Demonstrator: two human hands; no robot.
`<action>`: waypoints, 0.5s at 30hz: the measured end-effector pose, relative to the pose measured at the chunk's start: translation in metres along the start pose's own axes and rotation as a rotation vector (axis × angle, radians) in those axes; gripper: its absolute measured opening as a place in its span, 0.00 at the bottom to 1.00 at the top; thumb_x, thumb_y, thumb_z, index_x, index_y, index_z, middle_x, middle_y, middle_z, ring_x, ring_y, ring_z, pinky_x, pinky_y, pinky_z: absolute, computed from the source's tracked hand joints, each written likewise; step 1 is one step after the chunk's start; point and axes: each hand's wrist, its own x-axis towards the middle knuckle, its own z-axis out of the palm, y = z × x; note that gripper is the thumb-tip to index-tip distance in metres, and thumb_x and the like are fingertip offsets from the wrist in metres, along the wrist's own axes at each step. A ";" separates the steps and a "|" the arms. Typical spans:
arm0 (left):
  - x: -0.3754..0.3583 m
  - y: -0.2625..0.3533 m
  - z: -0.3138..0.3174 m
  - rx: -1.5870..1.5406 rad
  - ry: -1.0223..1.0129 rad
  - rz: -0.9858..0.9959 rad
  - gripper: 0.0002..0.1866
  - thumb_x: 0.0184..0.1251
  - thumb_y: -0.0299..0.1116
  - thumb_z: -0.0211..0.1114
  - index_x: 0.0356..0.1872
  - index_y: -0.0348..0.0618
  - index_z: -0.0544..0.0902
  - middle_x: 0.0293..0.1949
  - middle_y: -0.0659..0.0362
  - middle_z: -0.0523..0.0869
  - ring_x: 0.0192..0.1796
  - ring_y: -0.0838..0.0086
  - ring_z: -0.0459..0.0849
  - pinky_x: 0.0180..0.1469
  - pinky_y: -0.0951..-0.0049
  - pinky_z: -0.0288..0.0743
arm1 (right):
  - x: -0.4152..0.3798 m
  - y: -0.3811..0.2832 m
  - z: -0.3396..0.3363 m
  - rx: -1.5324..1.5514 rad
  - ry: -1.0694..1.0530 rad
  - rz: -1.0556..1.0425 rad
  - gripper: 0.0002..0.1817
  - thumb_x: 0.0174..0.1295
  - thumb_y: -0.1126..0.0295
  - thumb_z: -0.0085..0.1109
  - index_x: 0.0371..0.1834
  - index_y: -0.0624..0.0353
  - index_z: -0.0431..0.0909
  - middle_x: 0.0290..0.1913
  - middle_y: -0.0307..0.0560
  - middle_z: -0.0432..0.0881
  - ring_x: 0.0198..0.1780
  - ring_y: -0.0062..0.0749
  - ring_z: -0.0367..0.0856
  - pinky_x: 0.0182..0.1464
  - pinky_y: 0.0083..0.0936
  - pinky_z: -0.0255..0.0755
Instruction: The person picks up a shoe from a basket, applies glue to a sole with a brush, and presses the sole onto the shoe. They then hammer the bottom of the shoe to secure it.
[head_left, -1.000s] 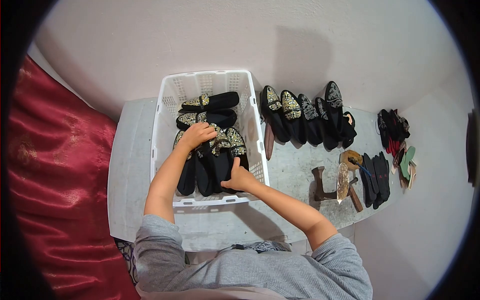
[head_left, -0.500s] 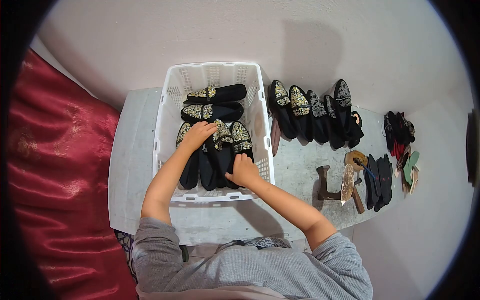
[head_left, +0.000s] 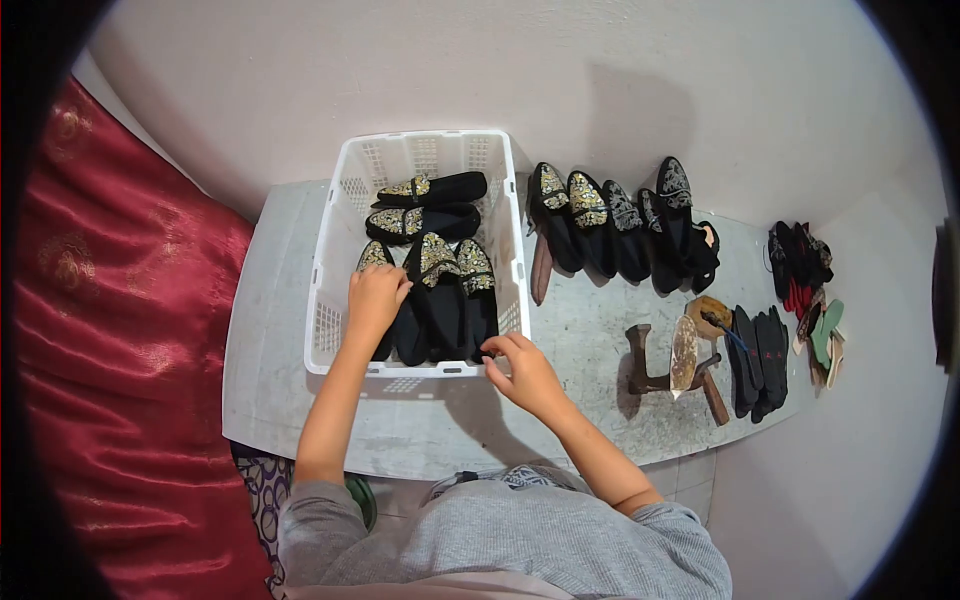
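Note:
Several black loafers with gold-and-silver glittery toes lie in a white plastic basket (head_left: 515, 270). Two of them, an upper loafer (head_left: 455, 187) and a lower loafer (head_left: 455, 222), lie crosswise at the back; the others point away from me in front. My left hand (head_left: 376, 300) rests over the leftmost front loafer (head_left: 376, 254), thumb apart from the fingers, covering part of it. At the basket's near right corner is my right hand (head_left: 525, 373), its thumb and fingers spread, fingertips close to the heel of the right front loafer (head_left: 483, 310).
Right of the basket, a row of black loafers (head_left: 590, 225) leans along the wall. An iron shoe last (head_left: 640, 360), a hammer (head_left: 713, 395), black insoles (head_left: 765, 365) and a green sole piece (head_left: 826, 335) lie on the grey table (head_left: 480, 435). A red curtain (head_left: 130, 350) hangs at left.
My right hand has drawn back from the right front loafer to the basket's near corner, its fingers spreading. My left hand has moved left and nearer, onto the leftmost loafer.

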 end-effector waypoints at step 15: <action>-0.083 0.207 0.011 -0.581 0.138 0.063 0.08 0.51 0.33 0.69 0.23 0.42 0.79 0.28 0.59 0.81 0.35 0.65 0.79 0.40 0.67 0.69 | -0.100 0.074 -0.162 -0.096 0.368 0.010 0.05 0.52 0.78 0.57 0.33 0.60 0.78 0.32 0.48 0.78 0.36 0.42 0.76 0.39 0.30 0.69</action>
